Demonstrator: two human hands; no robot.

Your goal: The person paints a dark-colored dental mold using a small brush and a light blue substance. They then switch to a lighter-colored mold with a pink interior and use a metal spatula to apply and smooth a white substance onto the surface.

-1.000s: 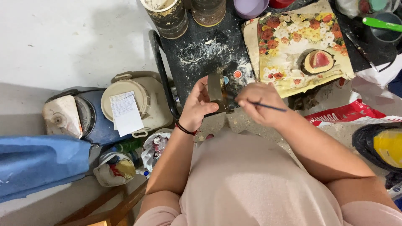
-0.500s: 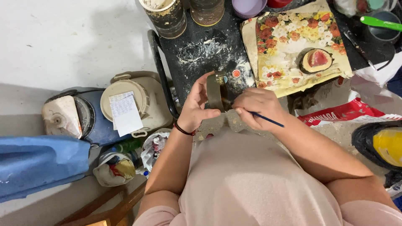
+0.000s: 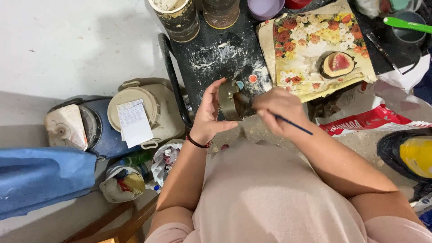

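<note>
A dusty black table (image 3: 216, 67) carries two tins (image 3: 177, 18) at twelve o'clock and a flowered cloth (image 3: 310, 49) at two o'clock.

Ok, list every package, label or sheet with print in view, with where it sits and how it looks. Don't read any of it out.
Paper slip: white rectangular sheet with fine dark print, lying on the cream bucket lid at left.
Plastic bag: red and white, crumpled, on the floor right of the right hand.
Floral sheet: cream paper with red and orange flowers, spread on the dark table.
No screens or signs.
</note>
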